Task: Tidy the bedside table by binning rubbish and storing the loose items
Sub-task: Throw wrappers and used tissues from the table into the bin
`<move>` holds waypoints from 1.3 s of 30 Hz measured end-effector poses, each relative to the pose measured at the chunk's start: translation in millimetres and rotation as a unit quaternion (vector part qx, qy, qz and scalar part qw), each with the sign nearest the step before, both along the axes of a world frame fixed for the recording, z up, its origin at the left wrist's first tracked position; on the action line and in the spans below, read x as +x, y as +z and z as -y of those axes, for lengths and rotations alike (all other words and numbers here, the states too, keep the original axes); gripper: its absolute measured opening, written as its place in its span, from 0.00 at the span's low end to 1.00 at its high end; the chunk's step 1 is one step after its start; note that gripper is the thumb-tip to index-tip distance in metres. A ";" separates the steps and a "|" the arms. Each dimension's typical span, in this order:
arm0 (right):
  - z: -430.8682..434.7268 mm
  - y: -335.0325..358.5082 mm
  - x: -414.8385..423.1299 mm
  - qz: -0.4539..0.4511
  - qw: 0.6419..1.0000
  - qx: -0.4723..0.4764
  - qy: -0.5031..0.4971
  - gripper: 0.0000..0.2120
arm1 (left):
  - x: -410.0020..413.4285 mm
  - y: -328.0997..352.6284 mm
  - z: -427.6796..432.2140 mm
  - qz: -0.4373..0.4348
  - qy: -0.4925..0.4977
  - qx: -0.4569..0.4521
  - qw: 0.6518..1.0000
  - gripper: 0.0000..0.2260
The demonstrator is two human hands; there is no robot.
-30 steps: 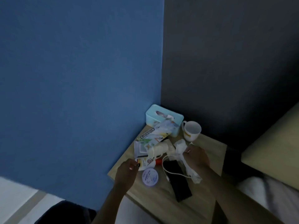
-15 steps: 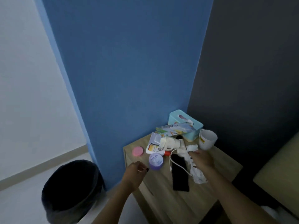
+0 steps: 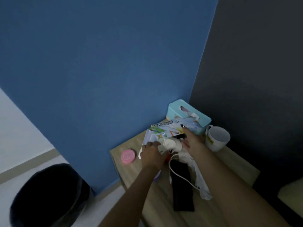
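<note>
A wooden bedside table (image 3: 236,163) in the corner carries a clutter of items. My left hand (image 3: 152,154) lies palm down on small white packets next to a white bottle (image 3: 171,144); its grip is hidden. My right hand (image 3: 192,140) reaches to the back with fingers spread, its fingertips on a colourful flat packet (image 3: 165,128). A pink round tin (image 3: 128,156) sits near the left edge. A black flat phone-like item (image 3: 182,187), a white cable (image 3: 170,167) and crumpled white plastic (image 3: 204,189) lie in front. My left forearm mostly hides a purple jar.
A teal tissue box (image 3: 177,110) stands in the back corner, with a white mug (image 3: 218,138) to its right. A black bin (image 3: 47,194) stands on the floor left of the table. A blue wall and a dark wall close in the table; a bed edge (image 3: 291,199) is at right.
Both hands have moved forward onto the pile at the back: the left from the table's front edge, the right from the crumpled white plastic. The purple jar is now under my left forearm.
</note>
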State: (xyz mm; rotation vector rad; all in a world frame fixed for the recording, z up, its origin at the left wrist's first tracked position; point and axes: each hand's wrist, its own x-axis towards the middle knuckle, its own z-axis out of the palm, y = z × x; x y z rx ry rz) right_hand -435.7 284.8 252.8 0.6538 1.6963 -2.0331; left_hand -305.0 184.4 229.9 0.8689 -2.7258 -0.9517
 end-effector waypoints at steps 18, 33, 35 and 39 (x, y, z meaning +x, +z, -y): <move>6.4 36.3 5.2 -0.004 0.994 -0.104 0.024 0.19 | 6.3 23.2 19.3 -0.060 -0.045 0.060 0.995 0.20; 100.9 36.5 275.0 0.063 0.959 -0.092 0.260 0.19 | 334.1 77.4 125.9 0.113 0.095 -0.043 0.988 0.15; 123.1 17.6 306.8 0.078 0.953 -0.055 0.288 0.19 | 379.5 60.4 147.5 0.140 0.146 -0.043 0.978 0.12; 182.4 -17.8 344.1 0.013 0.942 0.022 0.334 0.13 | 423.9 18.5 187.9 0.109 0.241 -0.029 0.964 0.15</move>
